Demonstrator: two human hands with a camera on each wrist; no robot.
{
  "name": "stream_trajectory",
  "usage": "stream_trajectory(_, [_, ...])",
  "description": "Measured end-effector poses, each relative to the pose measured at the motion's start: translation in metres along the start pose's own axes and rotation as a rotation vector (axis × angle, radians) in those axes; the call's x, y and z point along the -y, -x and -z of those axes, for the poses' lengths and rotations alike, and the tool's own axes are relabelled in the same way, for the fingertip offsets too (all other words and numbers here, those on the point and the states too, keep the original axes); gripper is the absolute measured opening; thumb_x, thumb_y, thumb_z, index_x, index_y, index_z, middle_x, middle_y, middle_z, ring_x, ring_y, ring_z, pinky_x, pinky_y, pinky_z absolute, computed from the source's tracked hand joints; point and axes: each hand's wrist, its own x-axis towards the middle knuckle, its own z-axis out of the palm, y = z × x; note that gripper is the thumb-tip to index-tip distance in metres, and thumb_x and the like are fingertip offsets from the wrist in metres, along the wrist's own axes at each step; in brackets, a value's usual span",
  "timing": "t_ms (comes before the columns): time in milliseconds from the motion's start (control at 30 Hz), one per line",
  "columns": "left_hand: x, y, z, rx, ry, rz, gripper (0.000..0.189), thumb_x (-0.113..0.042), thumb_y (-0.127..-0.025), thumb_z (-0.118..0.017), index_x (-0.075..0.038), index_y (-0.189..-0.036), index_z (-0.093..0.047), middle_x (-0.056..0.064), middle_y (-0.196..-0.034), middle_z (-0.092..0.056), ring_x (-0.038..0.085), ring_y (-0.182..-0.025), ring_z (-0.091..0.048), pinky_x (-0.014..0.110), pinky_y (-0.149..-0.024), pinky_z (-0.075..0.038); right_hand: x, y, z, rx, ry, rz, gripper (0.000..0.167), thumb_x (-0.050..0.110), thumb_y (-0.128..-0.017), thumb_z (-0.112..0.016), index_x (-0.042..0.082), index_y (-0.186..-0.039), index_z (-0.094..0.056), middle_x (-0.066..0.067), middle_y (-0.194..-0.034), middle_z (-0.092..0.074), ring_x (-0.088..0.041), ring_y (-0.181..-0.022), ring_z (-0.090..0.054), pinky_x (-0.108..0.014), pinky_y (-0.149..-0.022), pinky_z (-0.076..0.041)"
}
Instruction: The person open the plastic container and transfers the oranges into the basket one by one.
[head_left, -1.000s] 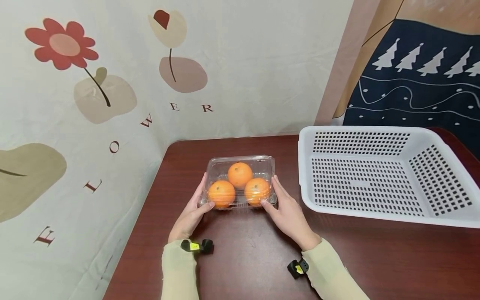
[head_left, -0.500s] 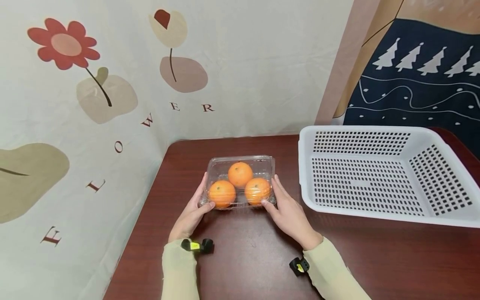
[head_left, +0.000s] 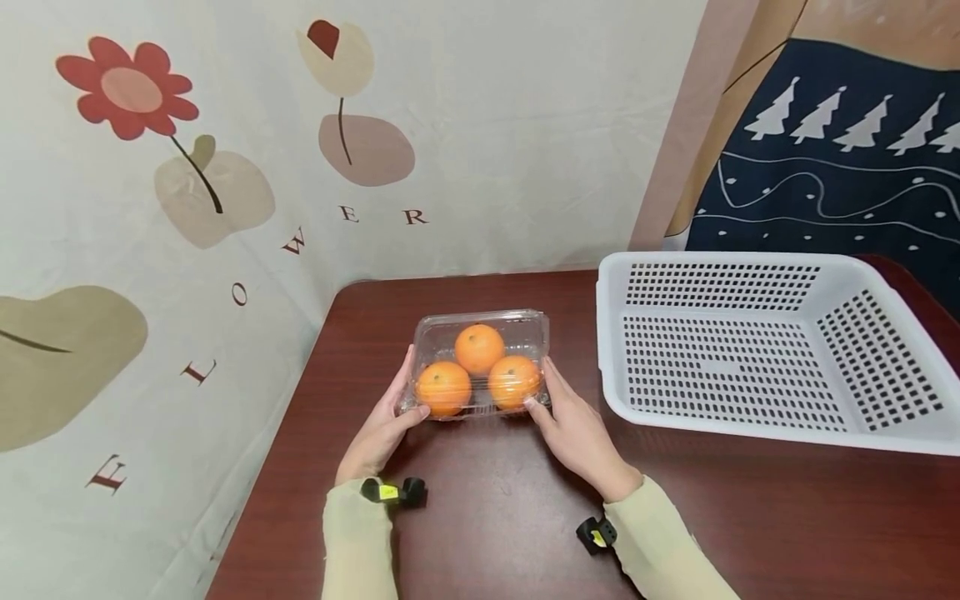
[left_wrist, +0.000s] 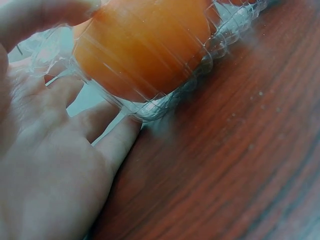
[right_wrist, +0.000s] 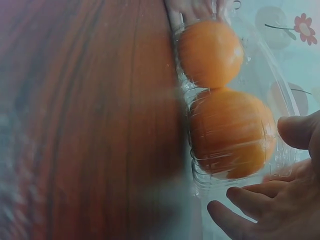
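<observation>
A clear plastic clamshell box (head_left: pixel 519 332) with a closed lid sits in the middle of the table. Inside it are three oranges: one at the back (head_left: pixel 480 348), one at front left (head_left: pixel 444 388) and one at front right (head_left: pixel 514 382). My left hand (head_left: pixel 377 440) holds the box's left side, thumb on the near left corner, fingers along the side wall. At the opposite side, my right hand (head_left: pixel 583 435) holds it likewise, thumb at the near right corner. In the right wrist view, that hand's lower fingers (right_wrist: pixel 245 202) are spread beside the box wall.
A large white perforated plastic basket (head_left: pixel 705 427) stands on the right of the dark red wooden table (head_left: pixel 480 517). A printed cloth (head_left: pixel 495 183) hangs behind the table and along its left. Black camera straps are worn on both sleeves.
Hardly anything differs. The fingers of my right hand have shifted very slightly on the box's side; the box and oranges stay in place.
</observation>
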Motion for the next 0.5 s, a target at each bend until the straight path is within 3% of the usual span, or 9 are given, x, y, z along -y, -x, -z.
stream_trajectory(400, [-0.0012,0.0002,-0.0009,-0.004,-0.027,0.003,0.082,-0.005,-0.085,-0.058,-0.028,-0.144,-0.006,-0.015,-0.148,0.001,0.010,-0.134,0.003,0.052,-0.105,-0.003,0.0005,-0.0002,-0.0026,-0.027,-0.016,-0.040,0.062,0.034,-0.093,-0.045,0.007,-0.142,-0.018,-0.014,-0.139,-0.033,-0.029,-0.119,-0.042,-0.045,-0.094,-0.037])
stream_trajectory(500, [-0.0004,-0.0003,-0.0003,0.015,-0.041,-0.028,0.079,-0.004,-0.085,-0.057,-0.025,-0.144,-0.010,-0.013,-0.148,0.001,0.009,-0.134,-0.002,0.040,-0.107,-0.011,0.0006,-0.0014,0.0003,-0.096,-0.021,-0.071,0.058,0.029,-0.093,-0.043,0.010,-0.143,-0.019,-0.017,-0.106,-0.060,-0.027,-0.086,-0.060,-0.042,-0.074,-0.047])
